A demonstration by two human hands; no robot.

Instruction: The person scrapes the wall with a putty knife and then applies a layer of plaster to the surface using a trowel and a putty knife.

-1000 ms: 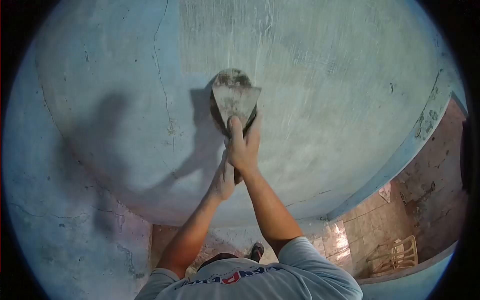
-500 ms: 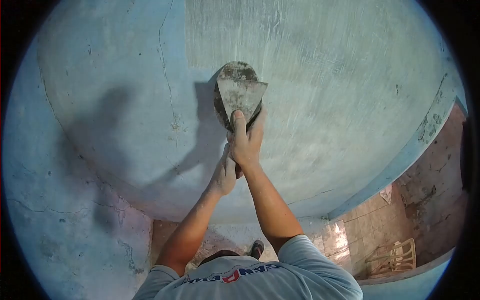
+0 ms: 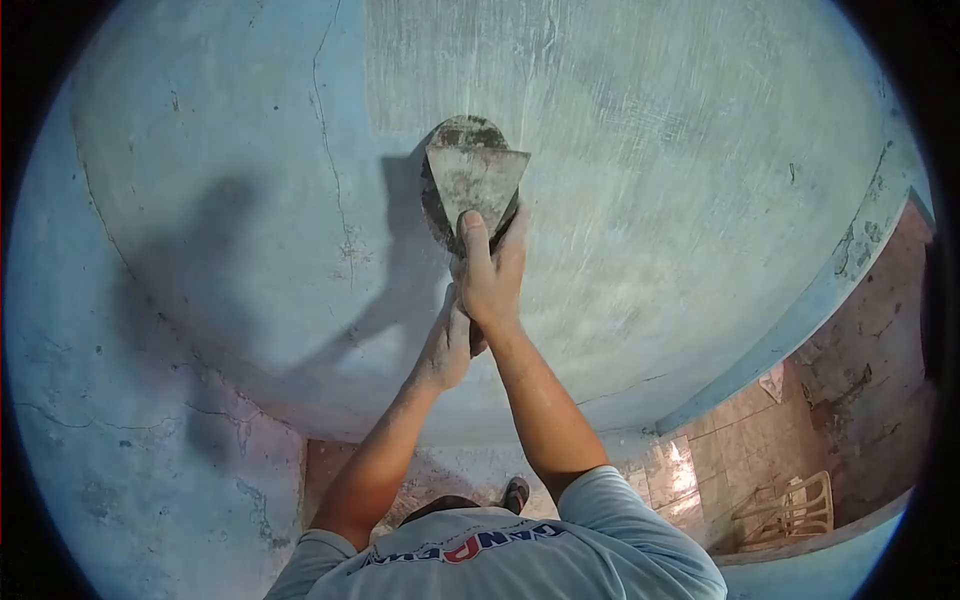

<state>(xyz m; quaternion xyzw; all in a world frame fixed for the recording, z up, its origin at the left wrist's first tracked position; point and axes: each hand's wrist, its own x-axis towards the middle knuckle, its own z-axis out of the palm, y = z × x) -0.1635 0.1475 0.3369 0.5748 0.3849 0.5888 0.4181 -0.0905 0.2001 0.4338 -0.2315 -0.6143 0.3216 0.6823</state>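
A putty knife (image 3: 478, 178) with a grey-stained triangular blade, wide edge up, lies over a dark, blotched oval plate (image 3: 463, 130) in front of the wall. My right hand (image 3: 490, 285) is closed around them, its thumb pressed on the narrow part of the blade and its fingers behind at the right. Just below, my left hand (image 3: 445, 345) touches the right one and is closed around a dark handle, of which only a bit shows between the hands. Which tool that handle belongs to is hidden.
The wall (image 3: 640, 250) carries pale, streaky filler beside bare blue paint with a long crack. Another cracked wall (image 3: 110, 480) stands at left. Below right are a tiled floor (image 3: 740, 450), a plastic chair (image 3: 795, 515) and a low ledge (image 3: 820, 565).
Both hands keep their grip. The putty knife and oval plate have shifted slightly up and left in view.
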